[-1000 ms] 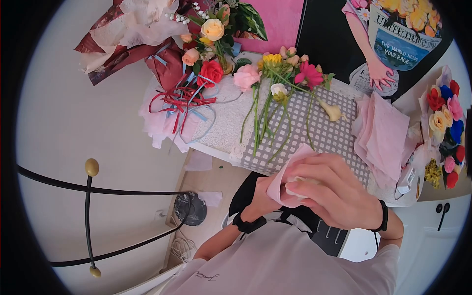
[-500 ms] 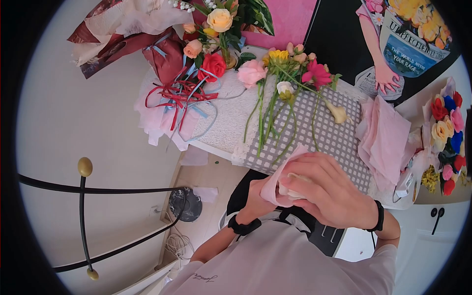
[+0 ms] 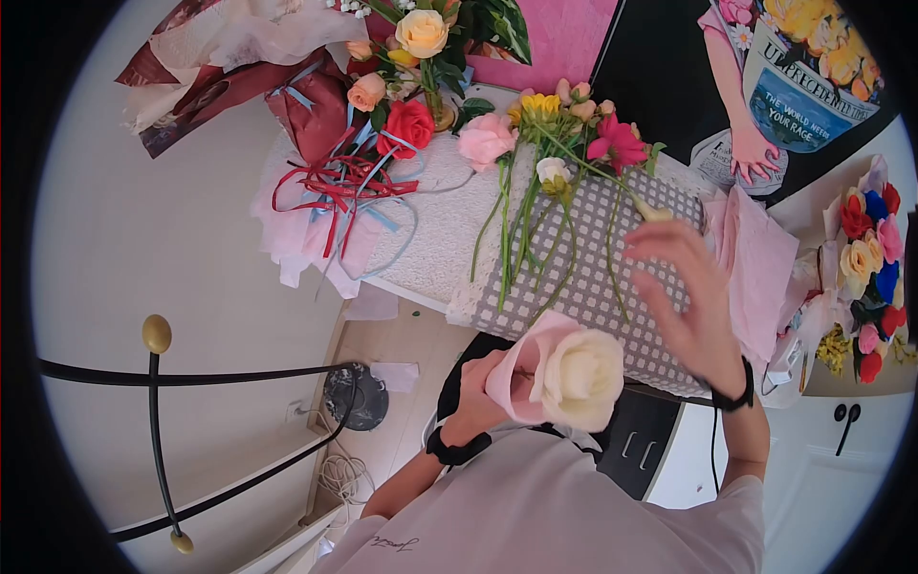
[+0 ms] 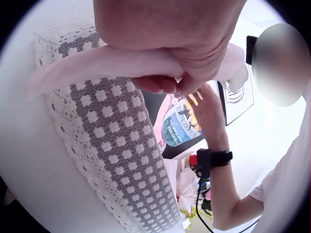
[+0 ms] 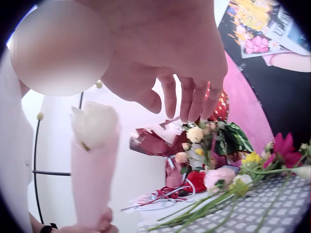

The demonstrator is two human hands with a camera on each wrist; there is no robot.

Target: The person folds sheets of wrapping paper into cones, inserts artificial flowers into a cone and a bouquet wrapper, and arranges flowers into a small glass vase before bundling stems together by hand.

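A white rose (image 3: 579,379) stands out of a cone of pink paper (image 3: 521,368), and the left hand (image 3: 475,394) grips that paper low down. In the left wrist view the fingers curl round the long pink wrap (image 4: 131,62). The right hand (image 3: 690,304) is raised over the checked cloth to the right of the rose, fingers apart and bent a little, holding nothing. From the right wrist view, the rose (image 5: 96,124) sits upright at the wrap's top, apart from the right hand (image 5: 167,58).
Cut flowers with long green stems (image 3: 521,225) lie on the checked cloth (image 3: 660,277). Red and blue ribbons (image 3: 349,182) lie to the left, folded pink paper (image 3: 755,258) to the right. Bouquets stand at the back left and far right (image 3: 870,258); a black metal rack (image 3: 239,375) is at left.
The right hand has let go of the rose and moved up and to the right. The rose now shows in full, and the left hand with the wrap has shifted slightly left.
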